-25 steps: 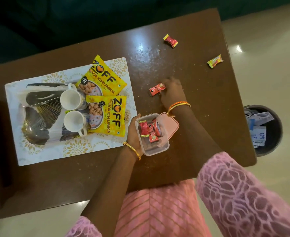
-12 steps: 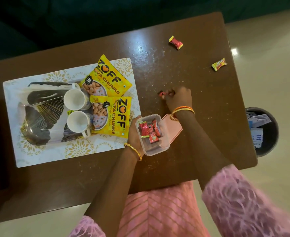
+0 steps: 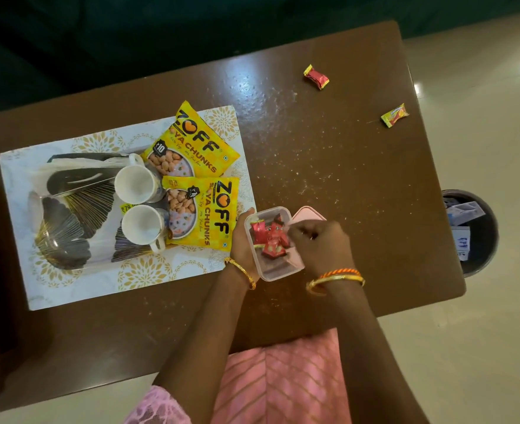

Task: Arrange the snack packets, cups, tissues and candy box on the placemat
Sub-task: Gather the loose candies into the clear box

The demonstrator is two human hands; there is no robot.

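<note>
On the white gold-patterned placemat (image 3: 69, 289) you already have two yellow snack packets (image 3: 203, 209), two white cups (image 3: 136, 185) and the tissues. Your left hand (image 3: 243, 237) steadies the clear plastic candy box (image 3: 271, 270), off the mat on the brown bench (image 3: 344, 194). Your right hand (image 3: 323, 243) is curled over it; whether it grips a candy, I cannot tell. Two wrapped candies (image 3: 316, 77) lie far off. The pink lid (image 3: 309, 213) still waits beside the box.

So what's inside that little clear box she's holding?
The clear box holds several red wrapped candies. The right hand covers its right side, so an exact count isn't possible. A pink lid lies partly underneath.
</note>
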